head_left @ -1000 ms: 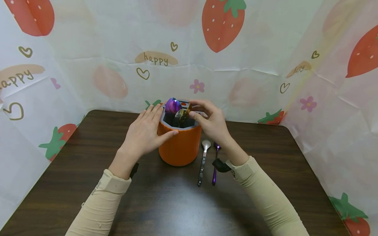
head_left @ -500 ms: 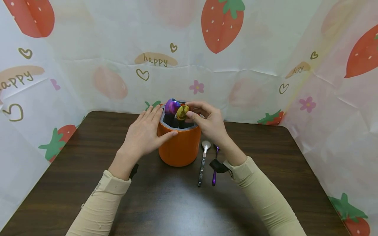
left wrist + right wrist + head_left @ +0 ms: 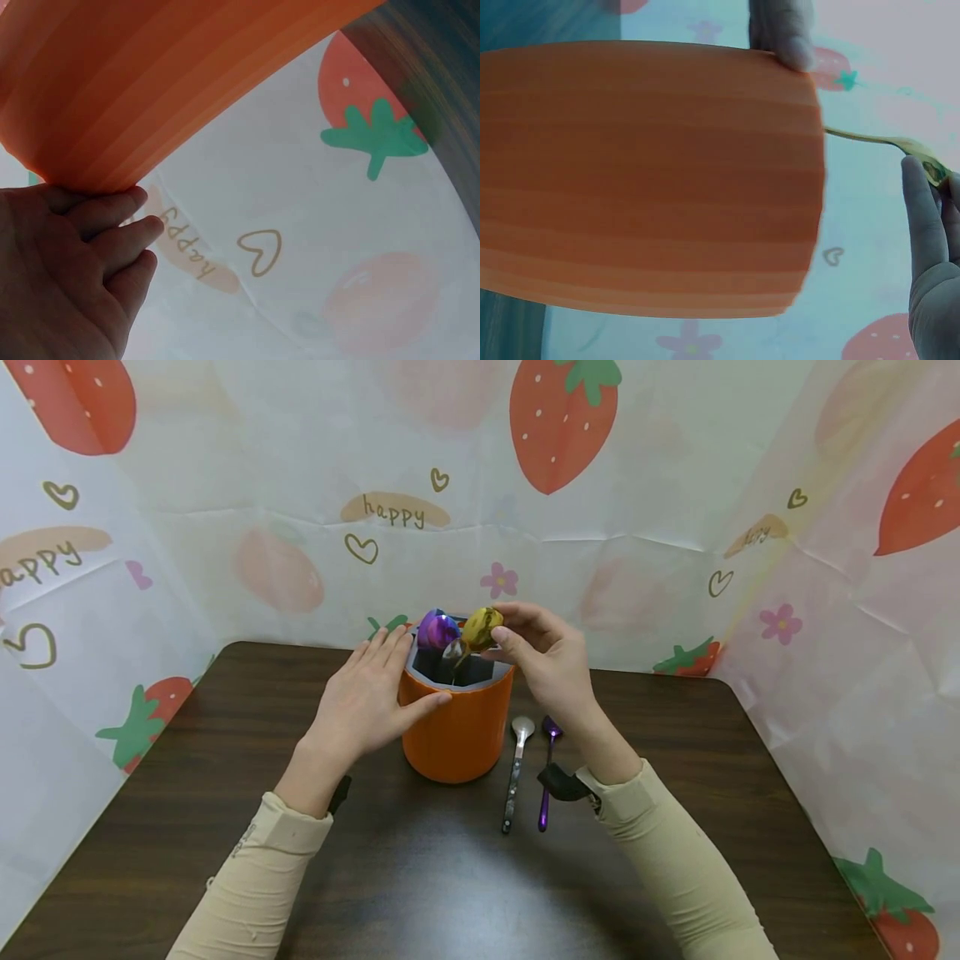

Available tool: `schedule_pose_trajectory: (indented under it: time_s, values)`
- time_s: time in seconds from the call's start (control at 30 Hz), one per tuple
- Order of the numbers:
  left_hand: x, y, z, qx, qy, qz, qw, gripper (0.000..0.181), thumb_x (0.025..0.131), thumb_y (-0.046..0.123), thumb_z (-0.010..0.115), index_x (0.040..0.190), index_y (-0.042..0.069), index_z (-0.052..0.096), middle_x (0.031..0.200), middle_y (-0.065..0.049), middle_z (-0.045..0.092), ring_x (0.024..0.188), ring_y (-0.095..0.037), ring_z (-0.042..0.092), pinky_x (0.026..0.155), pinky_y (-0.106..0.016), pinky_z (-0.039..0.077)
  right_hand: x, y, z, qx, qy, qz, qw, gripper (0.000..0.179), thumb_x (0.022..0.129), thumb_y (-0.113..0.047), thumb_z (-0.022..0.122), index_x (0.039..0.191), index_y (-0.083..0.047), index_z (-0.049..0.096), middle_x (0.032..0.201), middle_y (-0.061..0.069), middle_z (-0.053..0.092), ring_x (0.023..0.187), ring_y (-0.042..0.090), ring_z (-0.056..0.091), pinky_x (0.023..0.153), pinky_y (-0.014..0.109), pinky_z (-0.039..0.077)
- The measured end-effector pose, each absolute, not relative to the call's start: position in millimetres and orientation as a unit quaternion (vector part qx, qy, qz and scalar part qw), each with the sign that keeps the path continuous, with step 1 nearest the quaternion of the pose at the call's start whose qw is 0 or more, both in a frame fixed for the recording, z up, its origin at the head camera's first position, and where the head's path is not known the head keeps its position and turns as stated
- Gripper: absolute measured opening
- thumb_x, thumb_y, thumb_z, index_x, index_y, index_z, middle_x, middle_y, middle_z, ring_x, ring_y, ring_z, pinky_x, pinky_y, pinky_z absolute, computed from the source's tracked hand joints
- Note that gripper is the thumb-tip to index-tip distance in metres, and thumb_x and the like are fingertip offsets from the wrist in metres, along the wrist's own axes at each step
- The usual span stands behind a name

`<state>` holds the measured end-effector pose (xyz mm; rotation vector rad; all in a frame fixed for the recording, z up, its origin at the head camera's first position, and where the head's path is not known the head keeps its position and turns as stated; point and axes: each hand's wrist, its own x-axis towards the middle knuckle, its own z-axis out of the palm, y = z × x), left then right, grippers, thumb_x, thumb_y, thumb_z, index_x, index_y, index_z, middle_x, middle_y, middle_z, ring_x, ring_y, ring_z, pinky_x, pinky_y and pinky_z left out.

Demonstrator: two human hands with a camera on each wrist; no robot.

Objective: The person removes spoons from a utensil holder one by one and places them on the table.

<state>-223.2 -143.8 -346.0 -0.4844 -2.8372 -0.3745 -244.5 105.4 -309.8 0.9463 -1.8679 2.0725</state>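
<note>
An orange utensil holder with a grey divided top stands on the table. My left hand rests on its left side, fingers and thumb stretched out along the rim and front. The left wrist view shows those fingertips against the orange wall. At the holder's right rim my right hand pinches the bowl of a gold spoon between thumb and fingers. Its handle runs down into the holder, where the lower part is hidden. A purple iridescent spoon and a silver spoon stand in the holder, bowls up.
On the dark wood table, right of the holder, lie a silver spoon with a dark speckled handle and a purple spoon, side by side. A strawberry-print cloth hangs behind and along both sides.
The gold spoon's bowl has turned to show its broad face, then moved right and slightly up with my right hand. The left hand has stayed on the holder.
</note>
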Motion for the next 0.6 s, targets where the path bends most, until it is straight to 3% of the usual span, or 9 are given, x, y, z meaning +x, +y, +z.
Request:
schedule_pose_trajectory:
  time_s: [0.37, 0.6]
  values:
    - [-223.3, -142.9, -346.4, -0.164, -0.971, -0.125, 0.12, 0.108, 0.094, 0.081, 0.045, 0.166, 0.004, 0.022, 0.171, -0.015, 0.024, 0.158, -0.035, 0.019, 0.129, -0.051, 0.016, -235.0, 118.0, -295.5, 0.311, -0.593, 0.726, 0.155, 0.028, 0.099, 0.007, 0.064, 0.127, 0.009, 0.065, 0.114, 0.011, 0.07, 0.101, 0.025, 0.071, 0.083, 0.044, 0.064]
    - [-223.0, -142.5, -346.6, -0.164, -0.97, -0.125, 0.127, 0.108, 0.094, 0.081, 0.045, 0.166, 0.004, 0.023, 0.171, -0.016, 0.025, 0.158, -0.036, 0.021, 0.129, -0.051, 0.016, -231.2, 130.1, -289.5, 0.315, -0.561, 0.743, 0.184, 0.028, 0.099, 0.009, 0.063, 0.125, 0.0, 0.07, 0.114, 0.008, 0.071, 0.101, 0.024, 0.07, 0.083, 0.045, 0.064]
